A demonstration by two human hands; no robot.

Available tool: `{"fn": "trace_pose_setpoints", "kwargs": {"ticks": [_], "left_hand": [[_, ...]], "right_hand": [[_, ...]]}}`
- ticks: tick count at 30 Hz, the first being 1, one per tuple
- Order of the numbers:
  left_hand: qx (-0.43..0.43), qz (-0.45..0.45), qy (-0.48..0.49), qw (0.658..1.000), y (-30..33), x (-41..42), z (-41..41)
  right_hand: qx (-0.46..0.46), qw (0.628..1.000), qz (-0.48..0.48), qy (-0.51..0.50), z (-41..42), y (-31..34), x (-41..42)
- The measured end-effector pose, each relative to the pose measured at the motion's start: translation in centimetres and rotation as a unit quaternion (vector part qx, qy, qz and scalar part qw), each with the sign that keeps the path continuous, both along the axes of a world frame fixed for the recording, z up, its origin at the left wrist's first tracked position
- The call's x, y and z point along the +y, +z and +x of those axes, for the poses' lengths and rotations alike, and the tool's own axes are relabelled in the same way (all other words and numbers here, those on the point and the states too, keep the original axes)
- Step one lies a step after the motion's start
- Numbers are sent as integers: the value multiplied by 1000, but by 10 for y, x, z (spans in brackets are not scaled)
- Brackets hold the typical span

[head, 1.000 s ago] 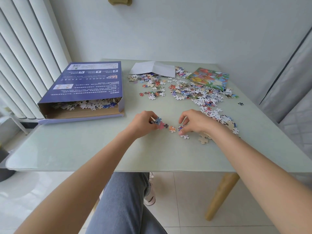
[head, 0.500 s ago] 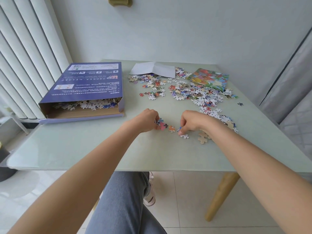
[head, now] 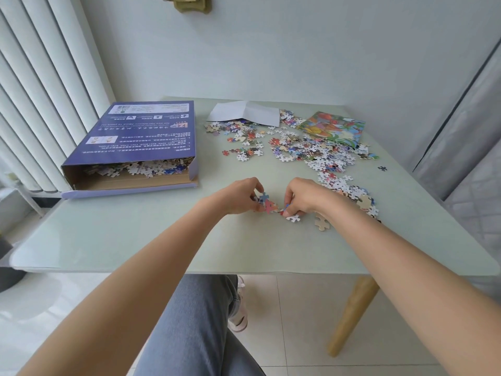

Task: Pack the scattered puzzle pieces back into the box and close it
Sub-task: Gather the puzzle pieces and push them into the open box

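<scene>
The purple puzzle box [head: 141, 137] lies flat at the table's left, its near end open, with several pieces inside. Scattered puzzle pieces [head: 311, 150] cover the far right of the table and trail toward the near right. My left hand [head: 241, 196] pinches a small cluster of blue and red pieces [head: 267, 203] at the table's middle. My right hand [head: 303, 198] has its fingers curled down onto pieces right beside that cluster, pinching one. A white piece [head: 293, 218] and a tan piece [head: 322, 222] lie just in front of my right hand.
A folded white sheet [head: 246, 112] and a colourful picture sheet [head: 336, 128] lie at the table's far side. One dark piece [head: 382, 168] sits alone at the right. White vertical blinds [head: 40, 90] hang at the left. My leg in jeans [head: 200, 327] shows under the table edge.
Both hands have drawn closer together over the small cluster of pieces; my right hand's fingers have curled in tighter. The box and the big scatter have not moved.
</scene>
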State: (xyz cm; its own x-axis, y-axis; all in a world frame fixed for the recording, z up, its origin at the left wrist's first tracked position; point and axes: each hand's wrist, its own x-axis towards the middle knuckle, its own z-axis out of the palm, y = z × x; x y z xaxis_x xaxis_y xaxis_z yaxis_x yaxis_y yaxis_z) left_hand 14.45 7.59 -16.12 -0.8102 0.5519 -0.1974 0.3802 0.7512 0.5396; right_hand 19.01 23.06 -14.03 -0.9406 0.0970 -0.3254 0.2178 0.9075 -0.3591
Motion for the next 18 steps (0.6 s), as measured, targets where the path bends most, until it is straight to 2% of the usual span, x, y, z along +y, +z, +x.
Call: {"fn": "trace_pose_setpoints", "kwargs": {"ticks": [6, 12, 18], "left_hand": [[-10, -41, -13, 999, 8, 9, -3], [45, -76, -16, 996, 3, 13, -3], [63, -79, -20, 995, 7, 15, 2]], "right_hand": [[22, 1000, 8, 2, 7, 0, 0], [19, 999, 36, -3, 7, 1, -6], [-3, 997, 73, 6, 2, 2, -11]]}}
